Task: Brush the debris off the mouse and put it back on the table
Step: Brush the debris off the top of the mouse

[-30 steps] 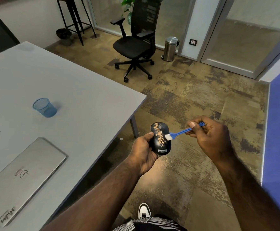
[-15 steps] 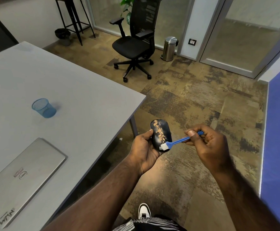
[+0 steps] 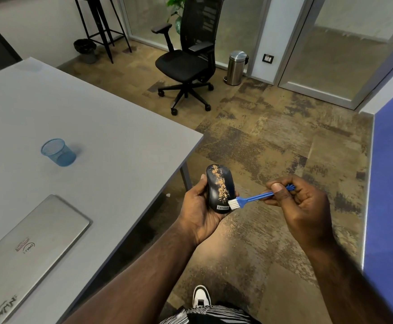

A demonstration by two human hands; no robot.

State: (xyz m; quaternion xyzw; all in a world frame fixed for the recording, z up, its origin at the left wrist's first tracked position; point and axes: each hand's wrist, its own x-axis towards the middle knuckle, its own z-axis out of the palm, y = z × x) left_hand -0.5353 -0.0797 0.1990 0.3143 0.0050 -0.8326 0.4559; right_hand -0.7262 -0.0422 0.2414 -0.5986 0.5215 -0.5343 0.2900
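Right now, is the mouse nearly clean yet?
Not yet. The left hand holds the mouse out over the floor, and the right hand holds the brush with its bristles at the mouse's near end. A tan streak of debris is left, and the mouse must go on the table.

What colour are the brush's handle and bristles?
The brush has a blue handle and white bristles, clearest in the head view, the only one.

On my bench (image 3: 102,127): closed laptop (image 3: 27,249), blue mesh cup (image 3: 59,152). Beyond it: office chair (image 3: 188,59), steel bin (image 3: 236,67).
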